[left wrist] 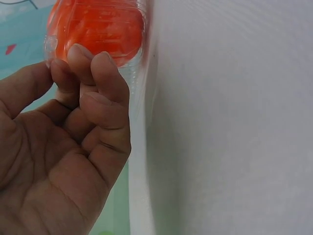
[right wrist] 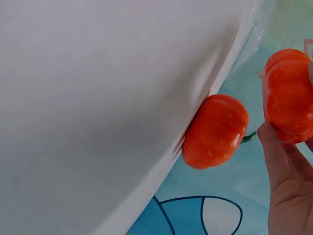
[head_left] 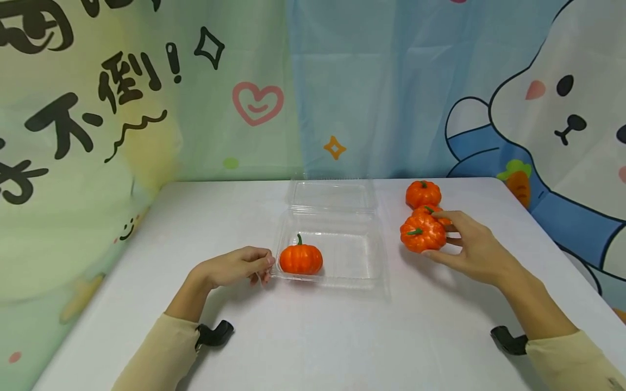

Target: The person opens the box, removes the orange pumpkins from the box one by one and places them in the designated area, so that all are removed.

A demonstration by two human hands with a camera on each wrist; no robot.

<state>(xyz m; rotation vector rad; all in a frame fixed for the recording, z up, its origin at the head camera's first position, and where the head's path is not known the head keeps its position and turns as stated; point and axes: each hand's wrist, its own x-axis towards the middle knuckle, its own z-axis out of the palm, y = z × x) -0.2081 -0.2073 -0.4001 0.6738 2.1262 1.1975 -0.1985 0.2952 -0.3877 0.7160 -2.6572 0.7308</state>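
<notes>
A clear plastic clamshell box (head_left: 344, 279) lies on the table with its lid tipped back. In its front left corner sits a small orange pumpkin (head_left: 301, 258), stem up. My left hand (head_left: 239, 267) pinches the box's rim at that corner; in the left wrist view the thumb and index finger meet at the plastic beside the pumpkin (left wrist: 105, 34). On the right, my right hand (head_left: 476, 247) holds another pumpkin (head_left: 421, 233) between thumb and fingers, raised above the table in the right wrist view. Behind it, a partly hidden pumpkin (head_left: 428, 209) shows.
A further pumpkin (head_left: 423, 194) stands near the table's back edge, behind the partly hidden one. The white table (head_left: 313, 342) ends at a printed cloth backdrop (head_left: 352, 92). Black straps (head_left: 215, 333) with camera mounts are on both wrists.
</notes>
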